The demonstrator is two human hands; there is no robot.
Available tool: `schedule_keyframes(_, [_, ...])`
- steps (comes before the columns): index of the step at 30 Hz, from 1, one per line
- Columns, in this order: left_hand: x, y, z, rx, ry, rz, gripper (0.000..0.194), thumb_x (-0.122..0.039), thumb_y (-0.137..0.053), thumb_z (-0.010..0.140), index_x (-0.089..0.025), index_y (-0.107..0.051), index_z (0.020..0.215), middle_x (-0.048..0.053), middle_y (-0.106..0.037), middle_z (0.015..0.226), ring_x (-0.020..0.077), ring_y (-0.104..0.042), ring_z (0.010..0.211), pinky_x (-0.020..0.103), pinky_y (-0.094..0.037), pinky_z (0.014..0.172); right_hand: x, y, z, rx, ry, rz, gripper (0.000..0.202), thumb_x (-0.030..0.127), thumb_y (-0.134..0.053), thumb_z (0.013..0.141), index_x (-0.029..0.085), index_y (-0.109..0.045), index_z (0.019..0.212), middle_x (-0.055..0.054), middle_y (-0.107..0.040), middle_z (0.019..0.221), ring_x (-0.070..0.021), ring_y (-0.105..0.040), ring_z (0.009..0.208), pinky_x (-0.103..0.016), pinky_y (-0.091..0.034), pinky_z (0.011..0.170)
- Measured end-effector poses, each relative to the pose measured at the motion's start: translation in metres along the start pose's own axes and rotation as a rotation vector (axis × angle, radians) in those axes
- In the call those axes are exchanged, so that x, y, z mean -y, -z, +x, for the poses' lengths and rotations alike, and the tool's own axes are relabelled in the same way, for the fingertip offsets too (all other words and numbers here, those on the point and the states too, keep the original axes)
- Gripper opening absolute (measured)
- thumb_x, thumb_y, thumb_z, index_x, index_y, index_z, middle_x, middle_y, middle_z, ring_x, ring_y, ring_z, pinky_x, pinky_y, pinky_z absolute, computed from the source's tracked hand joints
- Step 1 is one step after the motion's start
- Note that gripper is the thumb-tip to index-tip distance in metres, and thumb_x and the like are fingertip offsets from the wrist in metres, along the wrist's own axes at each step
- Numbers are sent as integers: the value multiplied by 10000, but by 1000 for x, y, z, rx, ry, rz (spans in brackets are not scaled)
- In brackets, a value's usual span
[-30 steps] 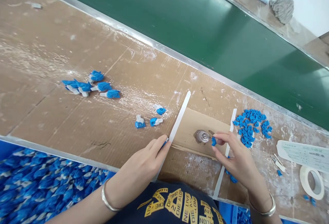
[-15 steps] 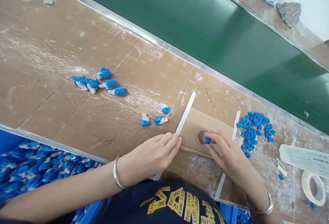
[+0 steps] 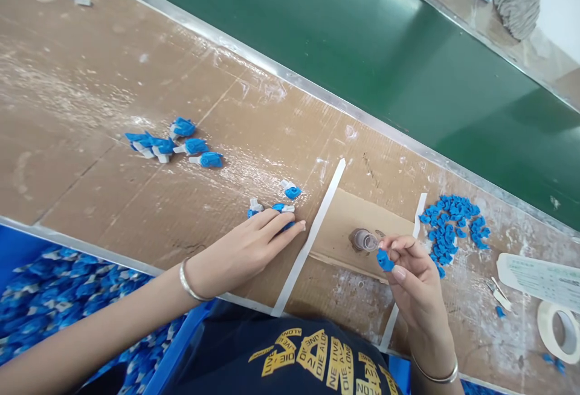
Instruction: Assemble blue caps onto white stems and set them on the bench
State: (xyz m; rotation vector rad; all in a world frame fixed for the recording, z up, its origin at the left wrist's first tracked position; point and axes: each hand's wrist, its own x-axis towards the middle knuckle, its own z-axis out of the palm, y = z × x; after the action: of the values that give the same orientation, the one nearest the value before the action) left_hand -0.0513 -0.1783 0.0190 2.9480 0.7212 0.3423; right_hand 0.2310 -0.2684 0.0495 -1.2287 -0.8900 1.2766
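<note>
My right hand (image 3: 414, 274) pinches a small curved blue plastic piece (image 3: 385, 260) between thumb and fingers. Right beside its fingertips, a small clear cup (image 3: 361, 239) stands on a cardboard pad (image 3: 338, 226), with a round clear rim or lid at its side. Fingers stretched out, my left hand (image 3: 254, 247) reaches over the blue-and-white parts left of a white tape strip (image 3: 312, 235). Its fingertips partly cover one blue-and-white part (image 3: 283, 208); whether they touch it I cannot tell. Another such part (image 3: 292, 191) lies just beyond.
A group of blue-and-white parts (image 3: 194, 146) lies farther left. Small blue pieces (image 3: 446, 226) are heaped at the right, near a tape roll (image 3: 546, 328) and a printed white packet (image 3: 534, 277). A bin of blue parts (image 3: 58, 310) stands below the table. Behind runs a green belt (image 3: 317, 38).
My left hand has moved left from the tape strip to the blue-and-white parts, its fingers opening out. My right hand has drawn back from the cup, turning and still holding the blue piece.
</note>
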Motion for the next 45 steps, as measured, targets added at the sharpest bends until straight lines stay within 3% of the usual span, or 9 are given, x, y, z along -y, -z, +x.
schedule_keyframes(4, [-5,-5,-3,-148,46,-211,377,-6,-439,941,-77,-567,1289,169,-677,1110,278,-637,1063,427,-542,958,-2,2,-1,-6,62,-84,262,462,-791,874,261,-653,972,-62,-657,945,-193,-634,843,-261,-544,679])
schedule_keyframes(7, [-19,-3,1,-220,198,-592,336,-72,-481,967,-137,-532,1292,138,-653,1156,193,-668,984,299,-577,866,-2,0,-4,3,97,-134,236,439,-764,903,263,-642,1002,-66,-653,965,-205,-630,862,-274,-543,687])
schedule_keyframes(13, [-48,-3,21,-147,377,-1264,278,-118,-541,898,-165,-663,1143,83,-658,1053,142,-648,812,260,-553,727,2,-18,-13,147,155,-187,156,283,-672,981,272,-605,1121,-55,-619,1042,-174,-594,828,-278,-542,753])
schedule_keyframes(17, [-61,-7,23,-137,516,-1511,381,-149,-597,877,-185,-568,1255,59,-682,1034,130,-624,780,253,-526,696,2,-25,-14,238,155,-257,165,238,-640,991,276,-585,1143,-63,-596,1071,-190,-601,926,-307,-554,825])
schedule_keyframes(22, [-68,-6,21,-121,513,-1705,372,-127,-622,855,-194,-494,1198,84,-678,1105,178,-656,1011,345,-518,906,0,-22,-12,338,135,-312,212,183,-632,977,284,-573,1153,-60,-589,1094,-200,-597,1014,-324,-549,881])
schedule_keyframes(29, [-69,-7,27,-92,565,-1888,321,-114,-653,818,-192,-511,1095,40,-656,1000,129,-616,811,253,-475,681,2,-22,-10,408,148,-377,299,118,-620,943,288,-562,1182,-55,-601,1117,-206,-605,1048,-341,-542,907])
schedule_keyframes(38, [-71,-7,27,-133,625,-2032,284,-260,-739,860,-181,-538,1044,26,-620,959,105,-557,745,227,-441,636,6,-19,-9,439,190,-489,257,148,-616,966,272,-558,1184,-68,-617,1115,-218,-631,1028,-358,-565,884])
schedule_keyframes(41, [-73,-7,28,-146,630,-2096,297,-306,-760,871,-177,-540,1022,14,-615,926,91,-538,699,203,-432,581,8,-22,-10,467,271,-604,257,116,-591,987,261,-591,1199,-73,-638,1120,-217,-642,1019,-360,-581,871])
schedule_keyframes(45, [-76,-7,31,-204,716,-2151,359,-375,-802,840,-184,-514,939,5,-624,892,96,-551,673,201,-460,561,3,-27,-19,405,507,-771,462,33,-539,981,256,-554,1385,-105,-673,1161,-264,-656,1037,-420,-616,839])
